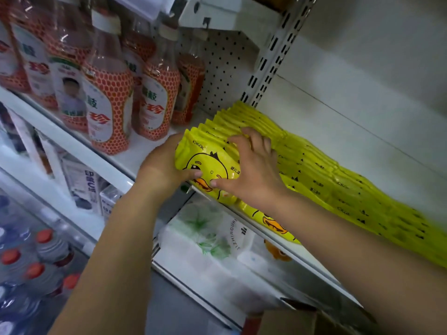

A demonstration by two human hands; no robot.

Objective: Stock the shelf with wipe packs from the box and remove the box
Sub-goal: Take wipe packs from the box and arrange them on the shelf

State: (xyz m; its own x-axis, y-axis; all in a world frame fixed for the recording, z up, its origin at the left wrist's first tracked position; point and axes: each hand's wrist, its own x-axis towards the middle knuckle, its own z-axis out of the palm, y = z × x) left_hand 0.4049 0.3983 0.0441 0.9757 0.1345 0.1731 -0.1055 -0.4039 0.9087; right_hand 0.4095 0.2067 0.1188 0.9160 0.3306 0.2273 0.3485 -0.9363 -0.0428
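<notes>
Glossy, flat yellow wipe packs (211, 163)

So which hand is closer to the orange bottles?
Left. The left hand grips the near edge of the duck pack, just beside the orange bottles; the right hand holds its far side, away from them.

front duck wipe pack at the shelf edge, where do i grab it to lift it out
Take the front wipe pack by its top seam, from the aisle side and above: thumb on the duck face, fingers over the top. It stands upright with the row of packs tight behind it and more packs close on its right, so top and front are freest.
</notes>
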